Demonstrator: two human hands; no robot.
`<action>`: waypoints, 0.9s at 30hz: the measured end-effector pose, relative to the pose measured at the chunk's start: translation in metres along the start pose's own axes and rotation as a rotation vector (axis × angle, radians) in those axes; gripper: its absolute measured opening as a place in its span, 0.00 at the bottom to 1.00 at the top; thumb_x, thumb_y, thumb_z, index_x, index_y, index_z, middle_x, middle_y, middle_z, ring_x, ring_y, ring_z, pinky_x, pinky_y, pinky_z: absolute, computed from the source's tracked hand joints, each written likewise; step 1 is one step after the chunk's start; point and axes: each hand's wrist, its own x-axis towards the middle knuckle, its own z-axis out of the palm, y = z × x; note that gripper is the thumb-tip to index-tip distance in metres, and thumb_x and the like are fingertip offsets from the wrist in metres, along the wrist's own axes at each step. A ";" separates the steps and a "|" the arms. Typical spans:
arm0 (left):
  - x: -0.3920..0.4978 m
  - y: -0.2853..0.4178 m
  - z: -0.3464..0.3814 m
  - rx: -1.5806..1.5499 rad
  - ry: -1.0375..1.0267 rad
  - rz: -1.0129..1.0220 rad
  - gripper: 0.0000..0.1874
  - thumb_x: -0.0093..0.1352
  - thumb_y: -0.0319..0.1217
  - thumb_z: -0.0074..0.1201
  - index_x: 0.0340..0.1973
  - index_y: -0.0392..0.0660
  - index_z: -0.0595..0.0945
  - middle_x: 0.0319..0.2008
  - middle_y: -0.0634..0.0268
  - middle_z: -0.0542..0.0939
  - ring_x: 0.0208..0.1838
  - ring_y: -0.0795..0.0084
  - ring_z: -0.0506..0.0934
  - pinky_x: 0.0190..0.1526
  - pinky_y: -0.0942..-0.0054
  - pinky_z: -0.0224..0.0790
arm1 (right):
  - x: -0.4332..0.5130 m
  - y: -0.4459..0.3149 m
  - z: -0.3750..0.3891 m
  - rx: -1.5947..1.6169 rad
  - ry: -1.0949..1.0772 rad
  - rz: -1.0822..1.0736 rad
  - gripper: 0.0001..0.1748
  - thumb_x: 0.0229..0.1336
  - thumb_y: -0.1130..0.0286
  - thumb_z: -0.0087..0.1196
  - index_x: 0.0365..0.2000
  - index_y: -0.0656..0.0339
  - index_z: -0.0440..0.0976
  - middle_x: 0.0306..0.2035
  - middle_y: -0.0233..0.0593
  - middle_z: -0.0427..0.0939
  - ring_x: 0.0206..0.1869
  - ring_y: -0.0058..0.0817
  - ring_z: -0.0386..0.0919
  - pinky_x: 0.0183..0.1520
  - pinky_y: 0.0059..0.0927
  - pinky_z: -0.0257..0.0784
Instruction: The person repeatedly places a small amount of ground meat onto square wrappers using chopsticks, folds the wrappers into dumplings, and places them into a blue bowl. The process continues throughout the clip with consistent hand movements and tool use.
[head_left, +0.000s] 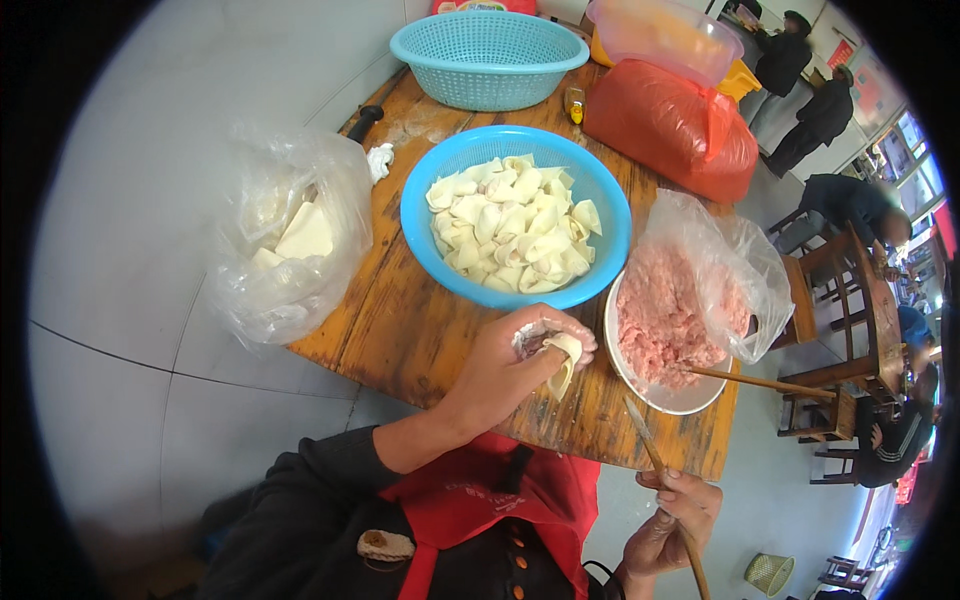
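Note:
My left hand is curled above the table's front edge, gripping a folded dough wrapper that hangs from the fingertips. Flour whitens its fingers. Off to the right, past the table edge, my right hand grips a thin wooden stick with a pale, flattened tip. Beyond my left hand, a blue plastic colander holds many folded wontons. A white bowl of pink minced meat stands to the right, partly covered by a clear plastic bag. Another stick rests in the meat.
A clear bag of square wrappers lies at the wooden table's left edge. Behind are a black handle, an empty light-blue basket, a yellow-capped item and a full red bag. People and wooden furniture are at right.

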 end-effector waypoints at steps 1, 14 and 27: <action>0.000 0.002 -0.004 -0.007 -0.022 -0.014 0.07 0.68 0.21 0.46 0.41 0.36 0.76 0.40 0.59 0.80 0.44 0.73 0.79 0.49 0.74 0.71 | 0.000 0.002 -0.001 0.001 0.007 0.019 0.11 0.66 0.67 0.48 0.31 0.65 0.71 0.35 0.50 0.72 0.30 0.38 0.79 0.31 0.36 0.82; 0.062 0.070 -0.067 1.118 0.250 0.412 0.19 0.58 0.18 0.52 0.46 0.41 0.78 0.40 0.62 0.77 0.42 0.69 0.77 0.47 0.72 0.69 | 0.015 0.011 -0.009 -0.032 -0.004 0.017 0.12 0.63 0.65 0.55 0.35 0.67 0.75 0.34 0.48 0.79 0.36 0.39 0.77 0.41 0.35 0.74; 0.062 0.018 -0.041 1.221 -0.165 0.779 0.13 0.62 0.28 0.56 0.42 0.40 0.79 0.38 0.61 0.77 0.41 0.59 0.75 0.45 0.63 0.69 | 0.021 0.017 -0.014 -0.079 -0.015 0.082 0.11 0.64 0.68 0.52 0.35 0.68 0.74 0.34 0.46 0.76 0.36 0.38 0.76 0.40 0.35 0.73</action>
